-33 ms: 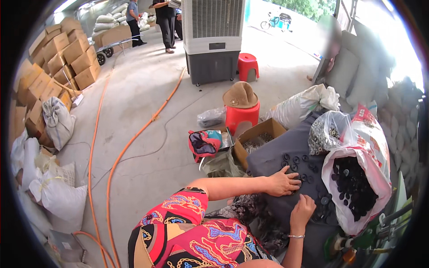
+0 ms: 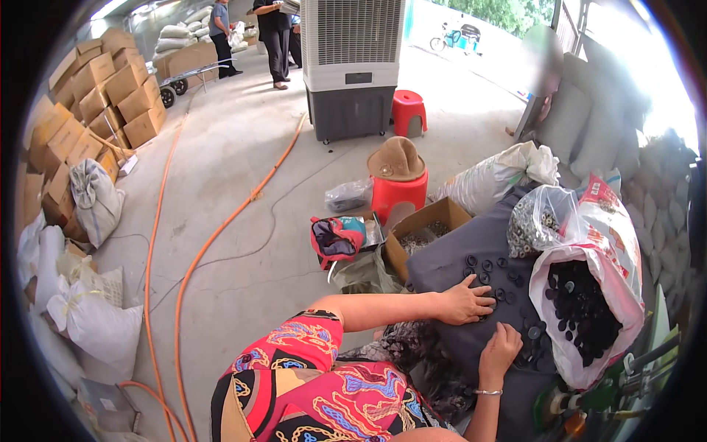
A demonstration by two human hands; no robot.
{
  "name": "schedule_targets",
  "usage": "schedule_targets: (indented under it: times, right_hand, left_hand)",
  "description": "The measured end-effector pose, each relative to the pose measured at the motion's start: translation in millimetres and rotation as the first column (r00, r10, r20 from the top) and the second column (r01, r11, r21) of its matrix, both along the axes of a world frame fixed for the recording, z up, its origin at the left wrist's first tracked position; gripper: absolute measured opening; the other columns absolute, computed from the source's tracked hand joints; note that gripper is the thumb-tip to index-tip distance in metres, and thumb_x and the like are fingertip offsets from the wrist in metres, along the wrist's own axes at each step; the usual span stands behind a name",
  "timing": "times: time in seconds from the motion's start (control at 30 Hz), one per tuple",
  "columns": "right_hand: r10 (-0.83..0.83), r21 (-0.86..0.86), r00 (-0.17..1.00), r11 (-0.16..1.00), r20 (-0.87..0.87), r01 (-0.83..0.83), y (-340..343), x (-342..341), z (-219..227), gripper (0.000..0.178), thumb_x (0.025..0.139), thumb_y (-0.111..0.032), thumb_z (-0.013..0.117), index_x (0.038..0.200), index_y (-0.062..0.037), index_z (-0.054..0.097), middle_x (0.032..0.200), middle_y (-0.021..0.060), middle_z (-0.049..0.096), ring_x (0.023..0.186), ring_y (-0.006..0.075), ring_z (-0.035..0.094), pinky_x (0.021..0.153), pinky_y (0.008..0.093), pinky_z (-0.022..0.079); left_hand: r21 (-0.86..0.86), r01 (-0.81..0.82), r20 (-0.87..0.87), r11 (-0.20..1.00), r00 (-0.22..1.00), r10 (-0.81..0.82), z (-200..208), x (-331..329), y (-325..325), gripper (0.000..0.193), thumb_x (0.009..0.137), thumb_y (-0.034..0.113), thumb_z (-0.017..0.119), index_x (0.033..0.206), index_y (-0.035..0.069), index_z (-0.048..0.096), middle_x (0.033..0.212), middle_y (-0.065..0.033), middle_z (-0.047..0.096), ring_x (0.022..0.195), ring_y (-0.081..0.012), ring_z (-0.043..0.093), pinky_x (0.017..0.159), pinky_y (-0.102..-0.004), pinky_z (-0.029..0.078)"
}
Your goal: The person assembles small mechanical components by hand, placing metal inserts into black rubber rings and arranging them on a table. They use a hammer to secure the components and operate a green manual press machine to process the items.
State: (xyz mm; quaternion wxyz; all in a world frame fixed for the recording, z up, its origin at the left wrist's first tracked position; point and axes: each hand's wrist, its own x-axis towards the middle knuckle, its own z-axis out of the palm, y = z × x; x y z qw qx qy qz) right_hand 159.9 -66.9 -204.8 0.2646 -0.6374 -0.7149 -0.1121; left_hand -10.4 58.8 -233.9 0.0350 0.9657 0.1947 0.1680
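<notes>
My left hand (image 2: pixel 464 303) lies on a dark grey cloth (image 2: pixel 442 259) with its fingers stretched out, right beside several small black round pieces (image 2: pixel 487 264) with raised rims. My right hand (image 2: pixel 501 349), a silver bangle at its wrist, is close by to the lower right. Its fingers are curled together, and whatever they may hold is hidden. More black discs (image 2: pixel 532 335) are scattered on the cloth beside it. To the right, a white-and-red woven sack (image 2: pixel 546 313) gapes toward me, full of black pieces (image 2: pixel 583 309).
A clear bag of small metal parts (image 2: pixel 541 221) leans on the sack. Beyond the cloth stand a cardboard box (image 2: pixel 451 214), a red pouch (image 2: pixel 333 237) and a red stool (image 2: pixel 401 195) bearing a brown hat (image 2: pixel 398 160). Orange hoses (image 2: pixel 221 243) cross the floor near an air cooler (image 2: pixel 352 74).
My right hand has shifted very slightly to the right. My left hand stays in place.
</notes>
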Motion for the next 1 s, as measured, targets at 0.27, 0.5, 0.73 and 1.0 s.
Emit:
schedule_targets:
  times: [0.27, 0.5, 0.73, 1.0]
  right_hand:
    - [-0.194, -0.128, 0.973, 0.969, 0.122, 0.21, -8, 24, -24, 0.037, 0.088, -0.013, 0.059, 0.12, 0.0045, 0.054, 0.129, 0.0203, 0.052, 0.124, 0.0346, 0.044, 0.11, 0.0495, 0.027]
    - [-0.194, -0.098, 0.964, 0.972, 0.185, 0.214, -22, 28, -22, 0.042, 0.086, -0.018, 0.062, 0.122, 0.0019, 0.053, 0.13, 0.0192, 0.053, 0.126, 0.0332, 0.044, 0.11, 0.0539, 0.024]
    - [-0.147, 0.071, 0.988, 0.987, 0.038, 0.144, -1, 28, -18, 0.032, 0.086, -0.008, 0.056, 0.117, 0.0003, 0.058, 0.12, 0.0136, 0.059, 0.123, 0.0294, 0.047, 0.109, 0.0527, 0.026]
    - [-0.04, -0.026, 0.989, 0.999, 0.139, 0.044, 9, 37, 0, 0.025, 0.082, -0.012, 0.064, 0.105, -0.0023, 0.063, 0.099, 0.0081, 0.063, 0.105, 0.0255, 0.055, 0.109, 0.0529, 0.028]
  left_hand:
    - [0.028, -0.014, 0.077, 1.0, 0.997, 0.012, 4, 17, -3, 0.051, 0.092, 0.04, 0.052, 0.137, 0.017, 0.046, 0.146, -0.0098, 0.039, 0.14, -0.0304, 0.028, 0.105, -0.0653, 0.022]
    - [0.152, 0.002, -0.011, 0.988, 1.0, -0.001, 17, 31, -7, 0.049, 0.086, 0.049, 0.052, 0.122, 0.015, 0.056, 0.134, -0.0086, 0.049, 0.132, -0.0302, 0.037, 0.098, -0.0659, 0.028]
    - [0.099, -0.305, 0.286, 0.947, 0.92, 0.266, 22, -26, 30, 0.048, 0.087, 0.036, 0.056, 0.129, 0.012, 0.055, 0.136, -0.012, 0.05, 0.131, -0.0324, 0.04, 0.103, -0.0556, 0.028]
    - [-0.011, -0.572, 0.375, 0.82, 0.758, 0.533, -21, -44, 58, 0.048, 0.094, 0.04, 0.05, 0.128, 0.008, 0.056, 0.13, -0.0177, 0.055, 0.126, -0.0361, 0.045, 0.105, -0.0506, 0.029]
